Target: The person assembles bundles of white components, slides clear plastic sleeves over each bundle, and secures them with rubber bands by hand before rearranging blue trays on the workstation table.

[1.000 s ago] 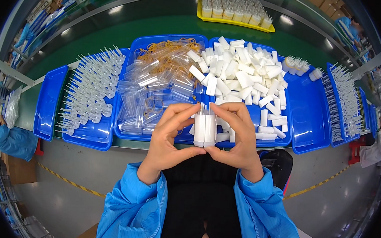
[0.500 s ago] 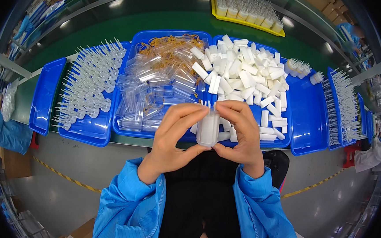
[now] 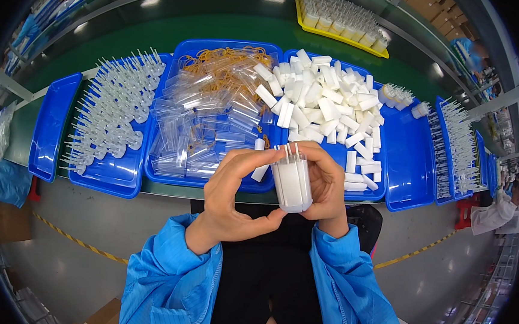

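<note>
Between my hands, above the table's front edge, is a clear plastic container (image 3: 293, 185) with a white block inside and thin white prongs sticking up at its top. It leans slightly to the left. My right hand (image 3: 325, 187) wraps round its right side, fingers partly hidden behind it. My left hand (image 3: 239, 191) spans its left side, index finger at the top and thumb near the base. Just beyond, white foam-like blocks (image 3: 329, 111) are heaped in a blue tray (image 3: 356, 196). Clear plastic sleeves (image 3: 184, 117) and tan rubber bands (image 3: 233, 64) fill the tray to its left.
White pronged parts (image 3: 115, 113) stand in a blue tray at the left, beside another blue tray (image 3: 54, 129). On the right, a blue tray (image 3: 409, 172) holds several filled containers (image 3: 396, 96). Farther back, a yellow tray (image 3: 340, 37) carries more of them.
The container has turned and tilted, its base swinging to the right and nearer me. My left thumb has come away from my right thumb. The whole view has shifted slightly.
</note>
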Demonstrator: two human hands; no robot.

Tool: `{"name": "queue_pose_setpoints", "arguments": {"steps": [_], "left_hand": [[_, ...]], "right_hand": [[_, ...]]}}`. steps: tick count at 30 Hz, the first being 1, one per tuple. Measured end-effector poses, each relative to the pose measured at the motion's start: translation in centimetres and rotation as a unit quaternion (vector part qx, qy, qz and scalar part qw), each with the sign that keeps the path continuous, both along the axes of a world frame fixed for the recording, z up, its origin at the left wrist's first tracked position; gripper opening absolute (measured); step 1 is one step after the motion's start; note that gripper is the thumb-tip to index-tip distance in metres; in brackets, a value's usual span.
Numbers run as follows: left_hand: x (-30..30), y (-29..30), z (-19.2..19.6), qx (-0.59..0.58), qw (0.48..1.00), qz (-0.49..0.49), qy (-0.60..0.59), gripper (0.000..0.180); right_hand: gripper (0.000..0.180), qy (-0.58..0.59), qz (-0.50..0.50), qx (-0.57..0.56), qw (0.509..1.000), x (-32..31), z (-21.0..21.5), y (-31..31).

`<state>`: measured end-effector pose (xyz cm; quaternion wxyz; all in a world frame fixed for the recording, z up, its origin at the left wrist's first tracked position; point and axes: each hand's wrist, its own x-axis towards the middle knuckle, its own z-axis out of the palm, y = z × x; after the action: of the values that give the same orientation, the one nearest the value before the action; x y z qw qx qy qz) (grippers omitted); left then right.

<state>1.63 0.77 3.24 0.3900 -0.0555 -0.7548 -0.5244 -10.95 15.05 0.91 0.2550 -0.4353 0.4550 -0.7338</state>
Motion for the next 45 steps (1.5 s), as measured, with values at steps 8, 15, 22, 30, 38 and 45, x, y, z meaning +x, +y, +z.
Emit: {"name": "queue_pose_setpoints", "arguments": {"steps": [8,15,22,30,38,45], "left_hand": [[-0.4,-1.5,-0.2,-0.102,0.993,-0.054,0.000,0.081],[0.5,-0.6,-1.4,0.170,0.946,-0.226,-0.157,0.087],[1.3,-1.8,-3.0,0.274,0.936,-0.182,-0.124,0.054],[2.0,-2.4,-3.6,0.293,0.936,-0.175,-0.084,0.046],[3.2,-3.4,-3.9,0.225,0.961,-0.132,-0.090,0.046],[4.0,-3.8,-4.4,0.257,0.951,-0.136,-0.107,0.048]], "right_hand": [[0.074,-0.013,0.004,-0.039,0.999,0.0,-0.2,-0.6],[0.069,0.495,-0.274,-0.020,0.824,1.4,1.8,-1.4],[0.070,0.447,-0.204,0.158,0.856,0.1,7.6,0.8],[0.017,0.528,-0.082,0.206,0.820,-8.0,7.5,-10.0],[0.017,0.493,-0.124,0.257,0.822,-13.3,2.7,-23.1],[0.014,0.462,-0.121,0.322,0.818,-14.9,0.0,-29.0]]}}
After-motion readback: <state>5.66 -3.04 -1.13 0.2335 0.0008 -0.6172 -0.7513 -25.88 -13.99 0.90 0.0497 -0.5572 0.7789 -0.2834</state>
